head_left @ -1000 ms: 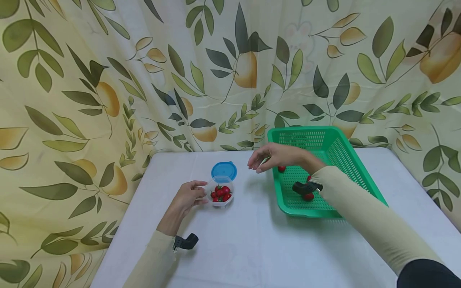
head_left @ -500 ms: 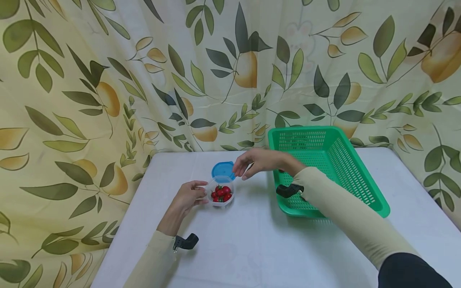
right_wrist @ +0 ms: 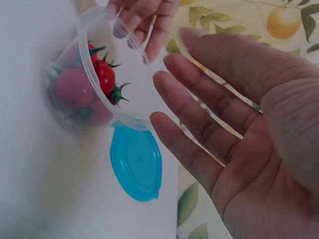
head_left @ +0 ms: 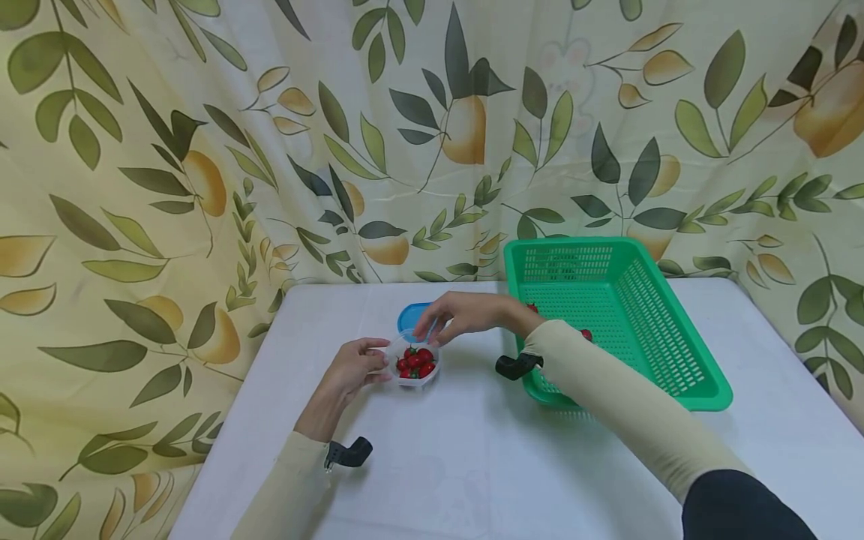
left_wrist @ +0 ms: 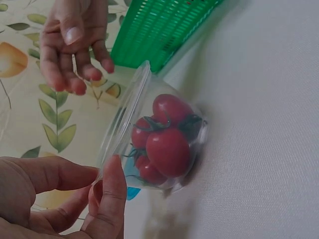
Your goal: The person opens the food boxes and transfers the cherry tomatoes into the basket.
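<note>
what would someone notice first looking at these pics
Probably the clear cup of red tomatoes at the table's middle, its rim held by the left hand. The right hand hovers open just above it, with a blue lid lying behind. To the right sits a bright green basket with a few more tomatoes inside.

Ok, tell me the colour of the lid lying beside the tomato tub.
Blue lid, clearest in the right wrist view.

Head view looks down from afar; both wrist views closely share the tomato tub [head_left: 415, 364].
</note>
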`<state>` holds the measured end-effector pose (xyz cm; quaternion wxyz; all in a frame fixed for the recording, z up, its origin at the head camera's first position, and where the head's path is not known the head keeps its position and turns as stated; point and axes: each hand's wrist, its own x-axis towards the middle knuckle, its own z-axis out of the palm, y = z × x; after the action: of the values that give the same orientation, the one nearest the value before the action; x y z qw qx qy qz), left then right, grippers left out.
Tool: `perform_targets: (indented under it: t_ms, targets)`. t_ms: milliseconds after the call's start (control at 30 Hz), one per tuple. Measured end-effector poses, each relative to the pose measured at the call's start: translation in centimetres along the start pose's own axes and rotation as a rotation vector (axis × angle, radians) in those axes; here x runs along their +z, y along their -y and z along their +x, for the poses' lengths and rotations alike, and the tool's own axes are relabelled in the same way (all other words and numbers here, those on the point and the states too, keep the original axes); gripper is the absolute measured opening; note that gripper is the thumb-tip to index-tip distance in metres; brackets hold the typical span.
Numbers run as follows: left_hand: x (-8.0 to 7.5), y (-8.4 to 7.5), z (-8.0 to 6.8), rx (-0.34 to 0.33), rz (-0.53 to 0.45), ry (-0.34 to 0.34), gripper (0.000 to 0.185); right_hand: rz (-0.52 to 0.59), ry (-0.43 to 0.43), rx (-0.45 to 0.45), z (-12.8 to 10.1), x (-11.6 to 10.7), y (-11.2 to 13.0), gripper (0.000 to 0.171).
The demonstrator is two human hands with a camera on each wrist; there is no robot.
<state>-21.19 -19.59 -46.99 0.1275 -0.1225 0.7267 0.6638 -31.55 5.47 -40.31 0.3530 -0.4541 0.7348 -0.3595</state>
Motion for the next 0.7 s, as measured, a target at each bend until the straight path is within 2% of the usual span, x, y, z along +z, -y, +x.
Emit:
perform_targets:
  t_ms: [233, 433, 700]
  targets:
    - [-0.1, 0.0, 0.2, -0.005, -0.017, 0.009, 0.041, -0.009, 0.007, -0.017, 1.3, 0.9, -0.1, 0.032]
    - [-0.2, -0.1, 0.1, 0.002, -0.024, 0.004, 0.04, 0.036, 0.027, 0.039, 2.7, 2.0, -0.2, 0.035]
    - [-0.1, -0.1, 0.1, 0.001, -0.018, 0.016, 0.042, -0.084, 0.004, 0.126, 4.0, 3.3, 0.2, 0.034]
